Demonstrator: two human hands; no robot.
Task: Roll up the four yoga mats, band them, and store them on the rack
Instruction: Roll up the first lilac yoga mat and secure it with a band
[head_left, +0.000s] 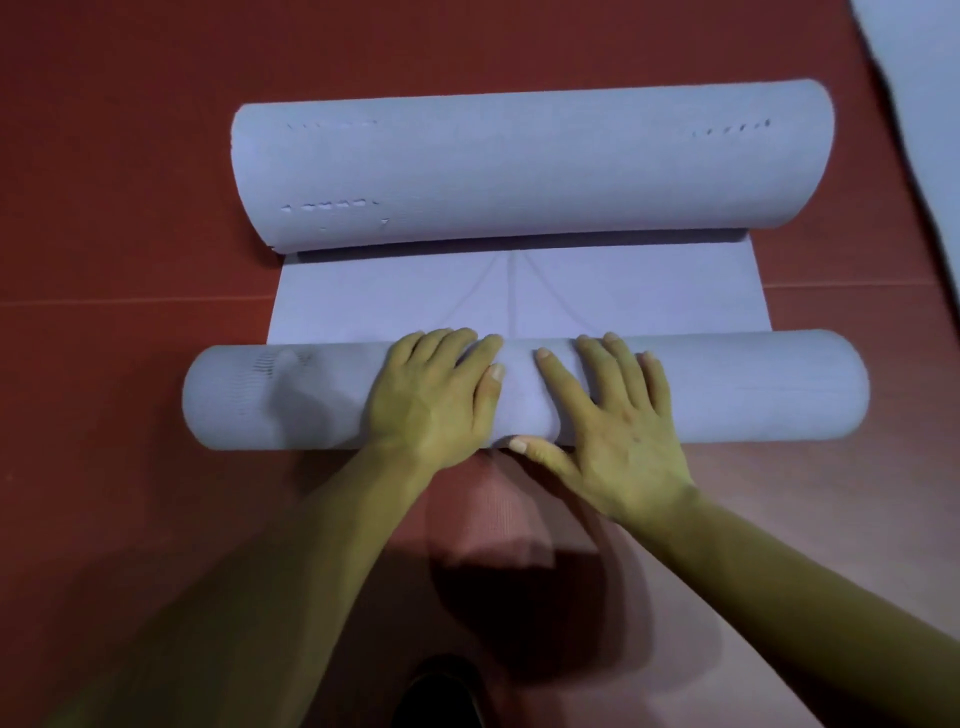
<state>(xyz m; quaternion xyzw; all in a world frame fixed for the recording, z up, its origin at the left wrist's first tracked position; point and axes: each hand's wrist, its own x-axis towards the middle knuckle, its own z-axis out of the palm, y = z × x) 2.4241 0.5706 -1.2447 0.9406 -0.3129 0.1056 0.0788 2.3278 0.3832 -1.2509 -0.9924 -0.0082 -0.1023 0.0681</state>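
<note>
Looking down, we could not make out the dark shape (441, 691) at the bottom edge, which the frame cut off, nor say what the pinkish ribbed patch (483, 525) between the forearms was. A second mat (924, 104) showed only as a pale corner at the upper right, with the rest out of view. Both hands covered the middle of the near roll (753, 389), and we saw no coil at either end.

The mat (363, 306) lay on the red floor (104, 208) straight ahead of us. Its near roll and its thicker far roll (519, 166) both ran left to right, their long axes parallel. A short flat stretch lay between them, running away from us.

The mat was pale bluish-grey with a fine woven texture. Faint curved lines met at a centre line on the flat part. Rows of small nicks marked the far roll near both ends, and a shadowed, scuffed patch sat on the near roll's left.

The left hand (431, 395) lay flat on top of the near roll, its fingers reaching over the far side. The right hand (618, 421) rested just beside it with fingers spread and straight, its thumb at the roll's near lower edge. Neither hand gripped; both pressed with open palms.
</note>
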